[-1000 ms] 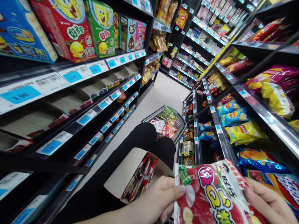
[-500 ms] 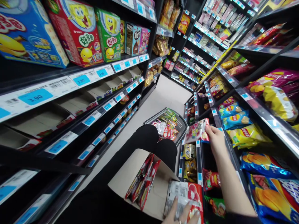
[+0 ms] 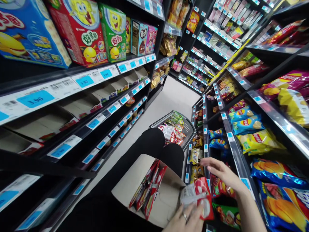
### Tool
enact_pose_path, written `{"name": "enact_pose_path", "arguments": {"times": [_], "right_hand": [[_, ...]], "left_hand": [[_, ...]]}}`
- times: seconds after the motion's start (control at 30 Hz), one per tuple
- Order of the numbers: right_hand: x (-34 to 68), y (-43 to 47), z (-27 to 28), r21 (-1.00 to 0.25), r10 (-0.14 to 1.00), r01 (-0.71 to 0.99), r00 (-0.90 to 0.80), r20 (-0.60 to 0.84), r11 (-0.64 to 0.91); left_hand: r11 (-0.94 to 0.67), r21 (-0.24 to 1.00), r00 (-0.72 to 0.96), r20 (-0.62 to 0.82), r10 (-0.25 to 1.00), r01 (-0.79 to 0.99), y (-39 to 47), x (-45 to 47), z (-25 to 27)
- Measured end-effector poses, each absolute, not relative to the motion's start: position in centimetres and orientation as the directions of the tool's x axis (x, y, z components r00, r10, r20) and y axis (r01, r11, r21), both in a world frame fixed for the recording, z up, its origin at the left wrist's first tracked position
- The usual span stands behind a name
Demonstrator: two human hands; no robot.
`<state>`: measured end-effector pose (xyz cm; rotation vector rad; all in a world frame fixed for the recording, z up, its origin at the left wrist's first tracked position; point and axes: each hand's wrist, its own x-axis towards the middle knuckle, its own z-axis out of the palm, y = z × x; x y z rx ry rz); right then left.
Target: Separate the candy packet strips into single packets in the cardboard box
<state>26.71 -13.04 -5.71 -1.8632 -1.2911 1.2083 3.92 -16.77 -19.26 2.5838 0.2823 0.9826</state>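
Observation:
On my lap rests an open cardboard box [image 3: 134, 175], tilted, with several red snack packets [image 3: 147, 190] standing on edge along its left side. My left hand [image 3: 187, 217], with a ring on one finger, grips a red and silver snack packet [image 3: 196, 196] at the box's right side; its thumb is hidden. To the right, my right hand [image 3: 220, 170] hangs beside the low shelf with its fingers stretched out and nothing in them. Beyond my knees a grey shopping basket [image 3: 191, 129] sits on the floor, holding a heap of snack packets [image 3: 172, 130].
Shelves line both sides of a narrow aisle. Boxed biscuits [image 3: 79, 35] and open cartons [image 3: 82, 103] fill the left shelf [image 3: 60, 80]. Chip bags [image 3: 258, 141] crowd the right shelf, close to my right arm. Pale floor [image 3: 178, 93] stretches ahead to another shelf unit.
The packet in my right hand has left it, and that hand has moved down and back towards the box. My left hand has lifted and turned its packet slightly.

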Motion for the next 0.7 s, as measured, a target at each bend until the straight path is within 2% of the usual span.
{"name": "enact_pose_path", "arguments": {"times": [0.07,0.13,0.2,0.23,0.3,0.37,0.4,0.47,0.57,0.63,0.7], "right_hand": [[26.1,-15.2,-4.6,-0.873,0.954,0.389,0.05,-0.297,-0.293],[25.1,-16.6,-3.9,-0.905,0.968,0.349,0.03,-0.25,-0.245],[23.9,-17.3,-3.6,-0.906,0.958,0.312,0.089,-0.272,-0.287],[23.4,-17.5,-3.5,-0.896,0.943,0.297,0.146,-0.299,-0.33],[22.4,-17.7,-3.1,-0.888,0.916,0.271,0.262,-0.305,-0.372],[21.9,-18.0,-2.6,-0.899,0.925,0.321,0.329,-0.19,-0.298],[21.8,-18.1,-2.2,-0.906,0.942,0.358,0.318,-0.109,-0.226],[21.7,-18.5,-1.2,-0.92,0.98,0.389,0.195,0.031,-0.048],[21.7,-18.9,0.4,-0.913,0.989,0.379,-0.073,0.131,0.149],[21.9,-19.4,1.3,-0.869,0.97,0.438,-0.178,0.168,0.231],[22.0,-20.2,1.7,-0.83,0.968,0.499,-0.136,0.21,0.25]], "left_hand": [[-0.747,0.657,0.803,0.498,0.328,-0.102,-14.7,3.0,-16.4],[-0.435,0.872,0.808,0.415,0.418,-0.223,-12.8,2.2,-13.8],[-0.113,0.962,0.811,0.271,0.518,-0.249,-11.4,1.5,-11.9],[0.046,0.965,0.812,0.192,0.551,-0.259,-11.0,1.3,-11.2],[0.347,0.876,0.798,0.067,0.599,-0.335,-10.5,1.1,-10.1],[0.608,0.668,0.806,-0.021,0.592,-0.43,-10.3,1.0,-9.3],[0.717,0.548,0.836,-0.055,0.546,-0.432,-10.3,0.9,-8.9],[0.881,0.376,0.931,-0.109,0.349,-0.286,-10.1,0.8,-8.7],[0.96,0.277,0.987,-0.147,0.067,-0.024,-10.3,1.0,-9.4],[0.972,0.236,0.991,-0.134,0.031,0.001,-10.8,1.4,-10.3],[0.972,0.225,0.992,-0.093,0.086,-0.063,-11.3,1.8,-11.0]]}}
